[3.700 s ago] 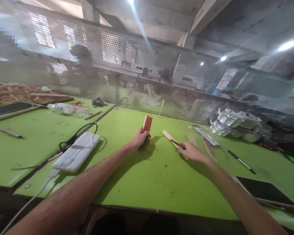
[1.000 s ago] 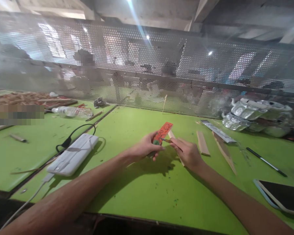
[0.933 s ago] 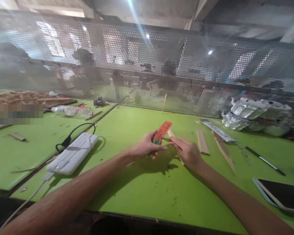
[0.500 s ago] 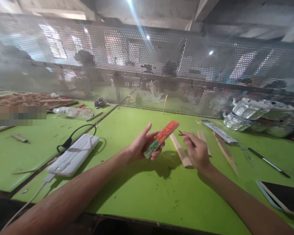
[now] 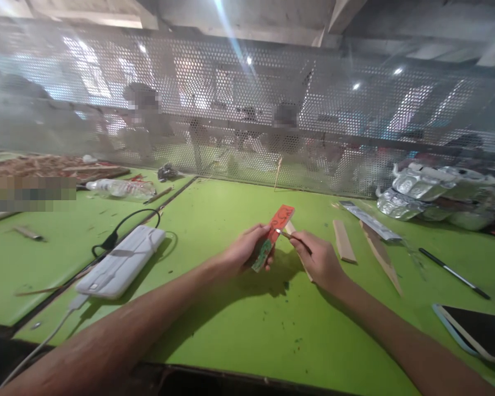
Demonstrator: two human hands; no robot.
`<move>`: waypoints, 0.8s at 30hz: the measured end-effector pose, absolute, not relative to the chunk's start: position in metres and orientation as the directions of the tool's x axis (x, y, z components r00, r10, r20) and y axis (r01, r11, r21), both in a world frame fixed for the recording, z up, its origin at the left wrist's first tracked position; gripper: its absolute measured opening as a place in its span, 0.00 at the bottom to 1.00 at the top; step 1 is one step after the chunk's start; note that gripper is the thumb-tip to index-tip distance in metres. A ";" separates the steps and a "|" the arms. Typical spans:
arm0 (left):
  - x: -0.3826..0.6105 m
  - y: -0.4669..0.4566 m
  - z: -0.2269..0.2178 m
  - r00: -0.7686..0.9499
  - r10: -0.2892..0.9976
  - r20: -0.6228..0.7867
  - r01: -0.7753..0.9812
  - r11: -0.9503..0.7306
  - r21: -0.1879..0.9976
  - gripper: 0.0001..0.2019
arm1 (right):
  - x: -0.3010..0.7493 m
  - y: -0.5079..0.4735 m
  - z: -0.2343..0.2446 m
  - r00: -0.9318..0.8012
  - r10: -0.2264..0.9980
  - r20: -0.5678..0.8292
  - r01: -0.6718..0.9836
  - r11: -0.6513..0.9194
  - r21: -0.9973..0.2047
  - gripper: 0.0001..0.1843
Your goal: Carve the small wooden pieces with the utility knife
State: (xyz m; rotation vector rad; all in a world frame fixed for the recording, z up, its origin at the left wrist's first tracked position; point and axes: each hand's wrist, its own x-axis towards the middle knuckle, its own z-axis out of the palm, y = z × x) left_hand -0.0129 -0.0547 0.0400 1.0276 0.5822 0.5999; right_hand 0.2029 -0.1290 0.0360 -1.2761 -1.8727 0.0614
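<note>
My left hand (image 5: 251, 247) is closed around a flat wooden strip painted orange-red and green with dark line patterns (image 5: 282, 217). The strip is tilted, its orange end pointing up and away, the green end (image 5: 262, 256) near my palm. My right hand (image 5: 319, 257) pinches a slim carving tool (image 5: 286, 234) with a dark shaft and a bright tip. That tip meets the orange face, or lies just over it. Under my right hand a bare wooden strip (image 5: 307, 268) lies on the table, partly hidden. Small dark and red flecks dot the green tabletop (image 5: 247, 324) below.
On the left lie a white power bank (image 5: 121, 263) with cables and a plastic bottle (image 5: 121, 188). To the right are a wooden block (image 5: 344, 242), a pointed wood piece (image 5: 381, 258), a pen (image 5: 454, 273), a phone (image 5: 478, 333) and foil packages (image 5: 421, 190). A perforated screen (image 5: 239, 148) stands behind.
My right hand has moved left, bringing the tool onto or close to the painted face. My left thumb has come down on the strip, which has turned slightly steeper.
</note>
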 end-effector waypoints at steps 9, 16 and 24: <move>-0.014 -0.059 0.045 0.693 0.719 -0.052 -0.174 0.237 0.956 0.13 | 0.204 -0.128 0.035 -0.107 0.785 0.610 0.724 0.482 -0.493 0.22; -0.012 -0.065 0.043 0.444 0.812 0.379 0.176 -0.494 0.852 0.24 | 0.209 -0.131 0.043 0.170 0.739 0.652 0.651 0.412 -0.637 0.27; -0.020 -0.077 0.063 0.452 0.687 0.568 0.276 -0.714 0.643 0.17 | 0.209 -0.127 0.036 0.321 0.782 0.534 0.506 0.335 -0.795 0.24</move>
